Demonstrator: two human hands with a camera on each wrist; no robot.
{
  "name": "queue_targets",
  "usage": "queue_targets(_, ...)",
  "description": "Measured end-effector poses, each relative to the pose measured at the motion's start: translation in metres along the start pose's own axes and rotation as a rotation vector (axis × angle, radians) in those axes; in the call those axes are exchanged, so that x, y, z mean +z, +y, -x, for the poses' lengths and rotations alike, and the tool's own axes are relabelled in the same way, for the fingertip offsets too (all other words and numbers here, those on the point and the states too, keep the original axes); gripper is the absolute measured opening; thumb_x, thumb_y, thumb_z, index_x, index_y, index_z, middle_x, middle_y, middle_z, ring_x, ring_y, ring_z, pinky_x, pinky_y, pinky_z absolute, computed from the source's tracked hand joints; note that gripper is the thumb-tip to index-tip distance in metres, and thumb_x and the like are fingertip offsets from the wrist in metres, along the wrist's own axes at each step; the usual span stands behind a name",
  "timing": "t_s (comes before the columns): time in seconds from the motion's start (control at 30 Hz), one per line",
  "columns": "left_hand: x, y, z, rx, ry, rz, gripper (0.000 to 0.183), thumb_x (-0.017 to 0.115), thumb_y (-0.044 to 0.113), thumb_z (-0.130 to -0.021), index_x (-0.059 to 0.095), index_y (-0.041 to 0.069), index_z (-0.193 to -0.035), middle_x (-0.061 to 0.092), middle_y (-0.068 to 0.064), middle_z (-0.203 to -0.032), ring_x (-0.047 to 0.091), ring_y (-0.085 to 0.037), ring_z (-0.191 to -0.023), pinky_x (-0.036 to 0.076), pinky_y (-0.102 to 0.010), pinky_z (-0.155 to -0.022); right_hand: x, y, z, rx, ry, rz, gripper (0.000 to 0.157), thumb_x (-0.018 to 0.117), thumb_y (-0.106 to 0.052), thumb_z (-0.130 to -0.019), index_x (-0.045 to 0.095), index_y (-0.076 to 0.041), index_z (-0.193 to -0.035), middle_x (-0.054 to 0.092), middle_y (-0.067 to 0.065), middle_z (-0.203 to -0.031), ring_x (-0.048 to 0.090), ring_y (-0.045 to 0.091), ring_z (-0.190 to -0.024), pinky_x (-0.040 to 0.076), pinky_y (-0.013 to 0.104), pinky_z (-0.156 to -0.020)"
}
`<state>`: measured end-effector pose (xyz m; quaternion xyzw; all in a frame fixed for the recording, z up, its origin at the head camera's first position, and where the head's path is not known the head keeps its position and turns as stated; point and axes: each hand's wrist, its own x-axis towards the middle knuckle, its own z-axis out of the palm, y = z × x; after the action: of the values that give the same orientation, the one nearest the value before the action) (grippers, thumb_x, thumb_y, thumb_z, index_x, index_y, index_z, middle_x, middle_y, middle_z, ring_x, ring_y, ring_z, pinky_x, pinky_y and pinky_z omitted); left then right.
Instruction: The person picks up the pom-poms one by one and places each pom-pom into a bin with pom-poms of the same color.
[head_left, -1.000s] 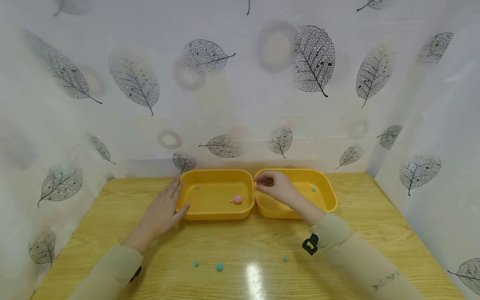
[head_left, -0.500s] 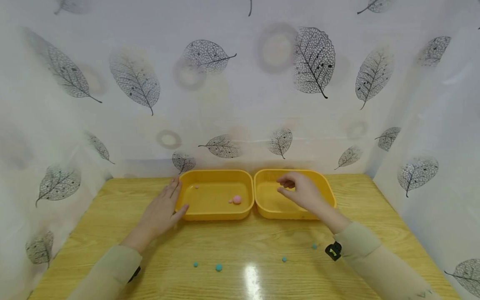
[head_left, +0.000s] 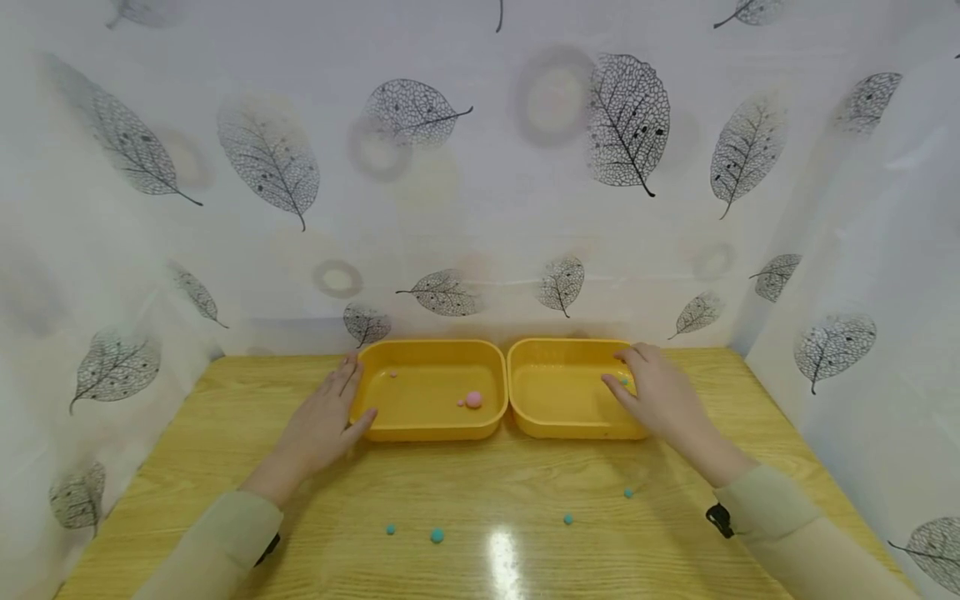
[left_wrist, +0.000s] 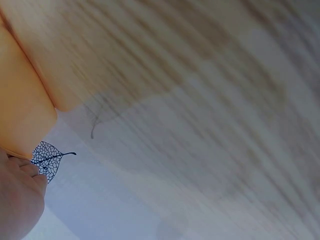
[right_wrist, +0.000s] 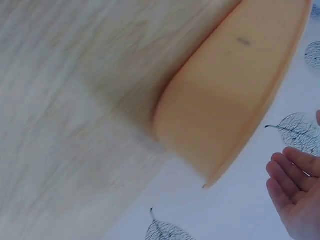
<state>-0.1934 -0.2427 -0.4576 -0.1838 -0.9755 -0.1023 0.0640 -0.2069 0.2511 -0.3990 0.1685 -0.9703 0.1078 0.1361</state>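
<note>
Two yellow trays sit side by side at the back of the table. At the outer end of the left tray [head_left: 431, 434] my left hand [head_left: 315, 429] rests with straight fingers along the wall, thumb toward the front. This tray holds a larger pink ball [head_left: 474, 400], a tiny pink ball [head_left: 461, 403] close to it and another small pink piece [head_left: 393, 374]. My right hand [head_left: 667, 400] is at the outer end of the right tray [head_left: 570, 429], fingers loosely bent over its rim and holding nothing. A small teal ball [head_left: 625, 381] lies inside, near the thumb.
Several teal balls lie on the wooden table [head_left: 487, 483] in front of the trays: a larger one [head_left: 437, 535] with a small ball [head_left: 391, 529] to its left, others farther right. A leaf-printed white curtain [head_left: 480, 208] encloses the back and sides.
My right hand has moved right, from the inner end of the right tray across to its outer end. The sleeve's shift uncovered a teal ball on the table. My left hand stays put.
</note>
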Motion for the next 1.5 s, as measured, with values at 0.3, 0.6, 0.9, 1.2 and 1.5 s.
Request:
queue_targets(0.3, -0.001, 0.000, 0.000, -0.008, -0.007, -0.007, 0.080, 0.054, 0.039, -0.110, 0.024, -0.013, -0.162, 0.013, -0.029, -0.175, 0.022, -0.047, -0.162, 0.026, -0.058, -0.133, 0.005, 0.035, 0.015, -0.041, 0.035, 0.062, 0.063, 0.067, -0.035, -0.103, 0.053, 0.010, -0.146, 0.059, 0.032, -0.144, 0.055, 0.052, -0.133, 0.044, 0.066, -0.116)
queue_targets(0.6, -0.001, 0.001, 0.000, -0.004, -0.011, -0.009, 0.079, 0.053, 0.038, -0.110, 0.024, -0.013, -0.162, 0.013, -0.029, -0.175, 0.021, -0.047, -0.162, 0.025, -0.059, -0.133, 0.013, 0.062, 0.023, -0.102, -0.036, 0.086, 0.082, 0.058, -0.043, -0.108, 0.031, 0.015, -0.159, 0.032, 0.034, -0.167, 0.036, 0.053, -0.151, 0.034, 0.066, -0.125)
queue_targets(0.9, 0.001, 0.001, 0.000, -0.004, -0.002, -0.011, 0.080, 0.053, 0.040, -0.110, 0.023, -0.013, -0.162, 0.016, -0.030, -0.174, 0.021, -0.047, -0.162, 0.026, -0.058, -0.132, 0.014, 0.075, 0.019, -0.110, -0.200, 0.041, 0.088, 0.049, -0.050, -0.111, 0.017, 0.013, -0.164, 0.015, 0.034, -0.173, 0.021, 0.052, -0.160, 0.020, 0.062, -0.133)
queue_targets(1.2, -0.001, 0.003, -0.002, 0.004, 0.003, -0.009, 0.079, 0.054, 0.038, -0.110, 0.025, -0.014, -0.161, 0.017, -0.030, -0.174, 0.024, -0.048, -0.161, 0.027, -0.058, -0.132, 0.019, 0.083, 0.017, -0.086, -0.292, -0.003, 0.088, 0.047, -0.048, -0.112, 0.012, 0.013, -0.165, 0.009, 0.035, -0.174, 0.015, 0.054, -0.160, 0.016, 0.062, -0.134)
queue_targets(1.5, -0.005, 0.001, -0.002, 0.008, -0.025, -0.051, 0.079, 0.053, 0.040, -0.110, 0.027, -0.015, -0.160, 0.018, -0.031, -0.174, 0.024, -0.047, -0.161, 0.026, -0.057, -0.133, 0.021, 0.081, 0.017, -0.098, -0.306, -0.034, 0.087, 0.047, -0.047, -0.112, 0.012, 0.012, -0.165, 0.006, 0.034, -0.174, 0.012, 0.053, -0.161, 0.015, 0.062, -0.134)
